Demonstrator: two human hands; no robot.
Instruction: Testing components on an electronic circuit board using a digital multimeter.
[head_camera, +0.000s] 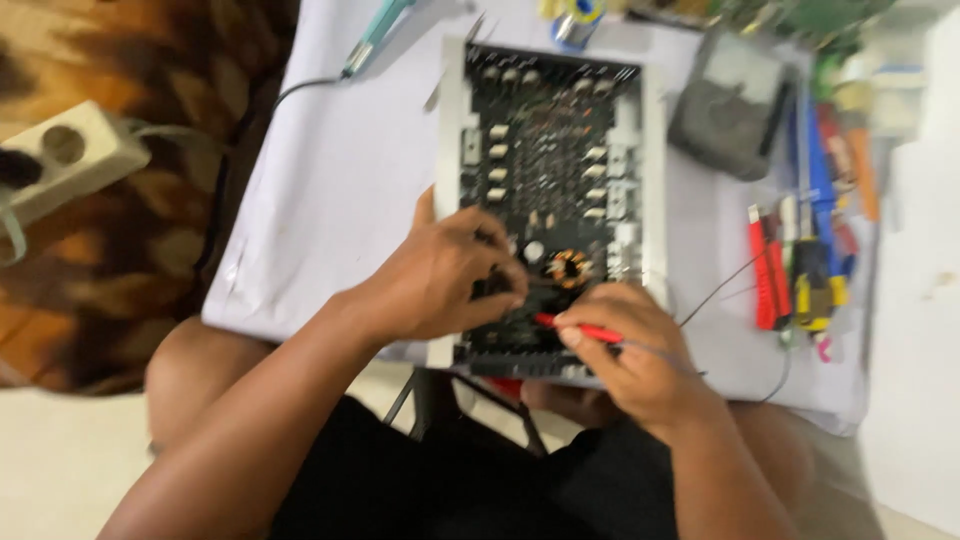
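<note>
Setting: Where a white sheet (330, 190) covers a low table, a large black circuit board in a silvery metal frame (550, 170) lies in front of the seated person, its near edge towards their lap.
Left hand: the left hand (445, 275) rests on the board's near-left part, fingers curled down onto the components; whether they pinch anything I cannot tell, as the picture is blurred.
Right hand: the right hand (630, 350) is closed around a thin red test probe (580, 328), its tip pointing left over the board's near edge, just beside the left fingers.
Coil: a small copper-wound ring coil (570, 268) sits on the board just beyond both hands.
Right side: a grey meter (730, 105) and a row of red, yellow and blue hand tools (805, 260).
Left side: a white power strip (65, 155) on patterned brown cloth.
</note>
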